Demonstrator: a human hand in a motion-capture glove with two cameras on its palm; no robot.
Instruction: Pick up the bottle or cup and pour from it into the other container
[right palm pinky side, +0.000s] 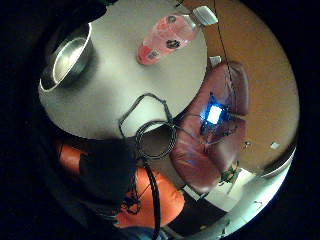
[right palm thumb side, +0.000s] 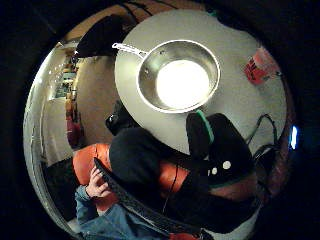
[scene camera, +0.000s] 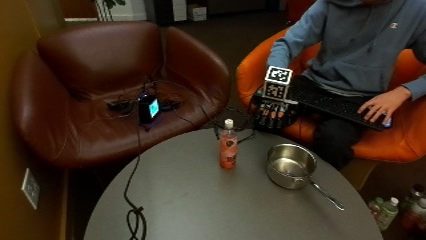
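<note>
A clear bottle (scene camera: 228, 146) of pink liquid with a white cap stands upright near the far edge of the round grey table (scene camera: 200, 210). To its right sits an empty steel pot (scene camera: 290, 165), its long handle pointing toward the table's front right. My gloved right hand (scene camera: 272, 114) hangs just beyond the table's far edge, behind and between the two, fingers pointing down, relaxed and holding nothing. The palm views look down on the bottle (right palm pinky side: 166, 39) (right palm thumb side: 259, 65) and the pot (right palm pinky side: 66, 56) (right palm thumb side: 178, 75) from a distance.
A black cable (scene camera: 135, 212) trails over the table's left side to a lit device (scene camera: 148, 107) on the brown leather chair (scene camera: 100, 65). The person sits in an orange chair (scene camera: 399, 135), bare hand on a keyboard (scene camera: 333, 103). Bottles (scene camera: 389, 210) stand on the floor.
</note>
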